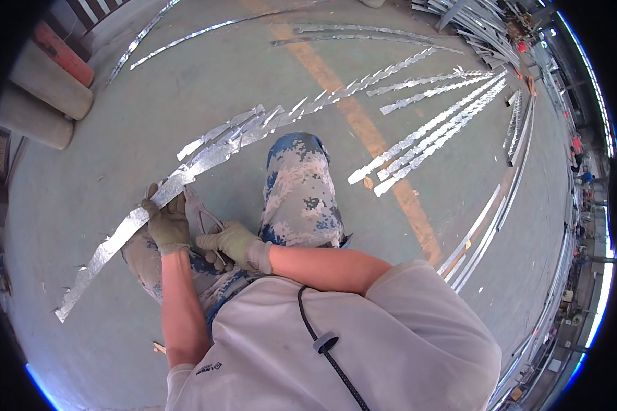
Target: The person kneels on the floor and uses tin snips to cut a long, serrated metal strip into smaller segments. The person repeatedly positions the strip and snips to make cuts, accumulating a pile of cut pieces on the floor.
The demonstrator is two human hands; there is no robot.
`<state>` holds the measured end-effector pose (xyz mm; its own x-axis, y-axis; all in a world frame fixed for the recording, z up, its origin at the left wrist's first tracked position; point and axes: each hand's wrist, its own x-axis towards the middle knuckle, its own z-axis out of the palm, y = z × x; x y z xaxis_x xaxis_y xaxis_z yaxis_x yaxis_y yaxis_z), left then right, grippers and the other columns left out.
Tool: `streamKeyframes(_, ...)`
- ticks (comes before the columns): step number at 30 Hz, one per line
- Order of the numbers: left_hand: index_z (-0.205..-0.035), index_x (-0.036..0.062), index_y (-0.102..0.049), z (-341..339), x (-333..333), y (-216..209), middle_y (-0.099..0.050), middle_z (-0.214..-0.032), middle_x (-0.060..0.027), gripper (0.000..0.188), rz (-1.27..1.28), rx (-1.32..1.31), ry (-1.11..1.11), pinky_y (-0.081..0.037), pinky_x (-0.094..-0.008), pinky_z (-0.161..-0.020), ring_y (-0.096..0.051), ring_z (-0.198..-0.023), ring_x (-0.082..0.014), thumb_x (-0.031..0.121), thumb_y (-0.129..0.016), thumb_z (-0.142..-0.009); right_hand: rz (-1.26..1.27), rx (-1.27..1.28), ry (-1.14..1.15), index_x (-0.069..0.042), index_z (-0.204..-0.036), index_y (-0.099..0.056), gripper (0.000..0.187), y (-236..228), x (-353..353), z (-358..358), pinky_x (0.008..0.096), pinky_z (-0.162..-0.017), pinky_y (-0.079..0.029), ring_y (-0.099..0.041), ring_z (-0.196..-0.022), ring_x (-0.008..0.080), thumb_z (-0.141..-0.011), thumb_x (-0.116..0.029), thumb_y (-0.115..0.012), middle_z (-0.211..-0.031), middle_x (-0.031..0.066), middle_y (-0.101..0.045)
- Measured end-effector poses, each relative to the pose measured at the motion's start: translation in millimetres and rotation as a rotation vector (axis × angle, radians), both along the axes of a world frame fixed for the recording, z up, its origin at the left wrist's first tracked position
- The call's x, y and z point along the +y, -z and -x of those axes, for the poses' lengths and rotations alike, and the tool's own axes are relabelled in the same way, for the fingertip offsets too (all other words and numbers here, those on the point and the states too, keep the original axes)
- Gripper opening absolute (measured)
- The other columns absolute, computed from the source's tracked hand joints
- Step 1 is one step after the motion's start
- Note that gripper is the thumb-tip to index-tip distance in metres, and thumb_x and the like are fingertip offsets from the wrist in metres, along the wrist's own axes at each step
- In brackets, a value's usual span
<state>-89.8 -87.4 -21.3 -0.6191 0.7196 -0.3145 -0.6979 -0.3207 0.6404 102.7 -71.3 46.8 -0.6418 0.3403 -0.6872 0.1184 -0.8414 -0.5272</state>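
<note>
My left hand (166,222), in a dull green glove, is closed on a long shiny metal strip (127,229) with notched edges. The strip slants from the lower left up past my knee. My right hand (232,244), gloved too, grips the handles of what look like metal snips (200,209). The tool's head lies beside the strip, close to my left fingers; whether its jaws touch the metal I cannot tell. Beyond my left hand, other jagged strips (243,133) lie overlapping along the same line.
Several notched strips (442,130) fan out on the green floor to the right, across a worn yellow line (370,137). Long metal pieces (483,240) lie farther right, and a heap of metal profiles (476,27) at the far right. Large cylinders (51,82) stand at the left.
</note>
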Motion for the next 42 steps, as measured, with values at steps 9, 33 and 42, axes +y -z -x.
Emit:
streamKeyframes(9,-0.137,0.0031,-0.052,15.3,-15.0,-7.1,-0.058,-0.139,-0.0244,0.058,0.011,0.086,-0.053,-0.053,-0.0516,-0.108,-0.060,-0.127,-0.0411,0.049,-0.055,-0.102,-0.008,0.034,-0.126,-0.008,-0.085,-0.062,0.029,3.9,5.1,-4.0,0.0320,-0.037,-0.039,-0.059,-0.047,0.0166,-0.089,-0.030,-0.080,-0.067,0.0082,-0.067)
streamKeyframes(33,-0.138,0.0027,-0.048,-19.8,13.1,29.7,-0.061,-0.136,-0.0164,0.048,0.295,0.682,0.238,-0.050,-0.0505,-0.107,-0.058,-0.128,-0.0370,0.041,-0.048,-0.108,0.057,0.033,-0.043,-0.006,-0.105,-0.061,0.028,34.2,21.7,-27.6,0.0320,-0.041,-0.047,-0.061,-0.054,0.0176,-0.095,-0.030,-0.072,-0.076,0.0062,-0.067)
streamKeyframes(42,-0.139,0.0093,-0.054,-17.9,4.7,13.0,-0.060,-0.133,-0.0095,0.044,0.121,-0.157,0.109,-0.051,-0.0505,-0.101,-0.063,-0.118,-0.0285,0.040,-0.049,-0.108,0.147,-0.037,-0.049,-0.009,-0.095,-0.065,0.021,42.8,30.9,-22.2,0.0337,-0.045,-0.042,-0.060,-0.054,0.0196,-0.095,-0.028,-0.074,-0.074,0.0066,-0.066)
